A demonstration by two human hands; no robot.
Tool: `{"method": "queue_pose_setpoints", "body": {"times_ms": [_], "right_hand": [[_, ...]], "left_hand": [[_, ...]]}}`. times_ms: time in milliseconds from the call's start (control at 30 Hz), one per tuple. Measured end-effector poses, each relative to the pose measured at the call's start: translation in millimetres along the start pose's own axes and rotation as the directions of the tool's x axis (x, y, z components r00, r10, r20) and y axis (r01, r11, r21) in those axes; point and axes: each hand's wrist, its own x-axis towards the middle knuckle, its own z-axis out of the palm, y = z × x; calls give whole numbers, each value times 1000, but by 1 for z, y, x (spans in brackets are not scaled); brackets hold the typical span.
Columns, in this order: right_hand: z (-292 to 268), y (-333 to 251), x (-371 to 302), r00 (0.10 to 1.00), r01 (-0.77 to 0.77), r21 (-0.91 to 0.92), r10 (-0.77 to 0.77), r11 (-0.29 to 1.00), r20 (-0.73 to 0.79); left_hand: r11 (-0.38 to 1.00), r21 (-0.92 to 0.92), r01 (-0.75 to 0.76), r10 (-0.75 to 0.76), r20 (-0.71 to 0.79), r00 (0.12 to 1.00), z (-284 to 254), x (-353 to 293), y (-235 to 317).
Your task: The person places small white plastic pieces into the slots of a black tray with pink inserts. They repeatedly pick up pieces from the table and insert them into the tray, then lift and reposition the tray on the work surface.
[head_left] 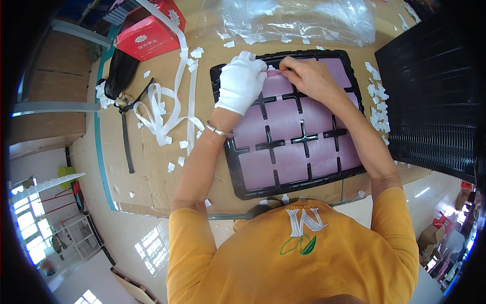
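Observation:
A black plastic tray [243, 195] with cross-shaped dividers lies in front of me, its compartments filled with smooth pink sheet-like pieces [283, 119]. Both hands are at its far edge, above a middle compartment. My left hand [240, 83], in a white glove, is closed, its fingertips pinching the left end of a raised pink edge [274, 73]. From the other side, my bare right hand [310, 78] pinches that same edge between thumb and fingers. The fingertips hide part of what they grip.
Tall stacked black trays [430, 96] stand at the right. Clear plastic film [293, 21] spreads along the back of the cardboard-covered table [144, 185]. A red box [152, 38], loose white strip [161, 119] and black strap [126, 144] lie left. White scraps [378, 104] are scattered about.

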Motion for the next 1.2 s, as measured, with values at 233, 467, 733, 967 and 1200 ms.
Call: {"method": "queue_pose_setpoints", "body": {"times_ms": [233, 467, 733, 967, 1200], "right_hand": [[-5, 13, 30, 996, 80, -135, -73, 988, 58], [6, 4, 47, 959, 138, -259, -63, 956, 278], [9, 4, 47, 966, 128, -193, -78, 973, 248], [14, -9, 52, 978, 15, -200, 27, 980, 205], [29, 4, 48, 996, 48, -185, -62, 982, -70]], "left_hand": [[968, 128, -215, 226, -77, 971, 0, -20, 11], [939, 226, -258, 267, -13, 964, 3, -25, 14], [947, 219, -235, 242, -6, 970, 5, -29, 14], [946, 235, -222, 216, 49, 975, 5, -28, 15], [948, 221, -230, 232, 17, 973, 7, -26, 12]]}}
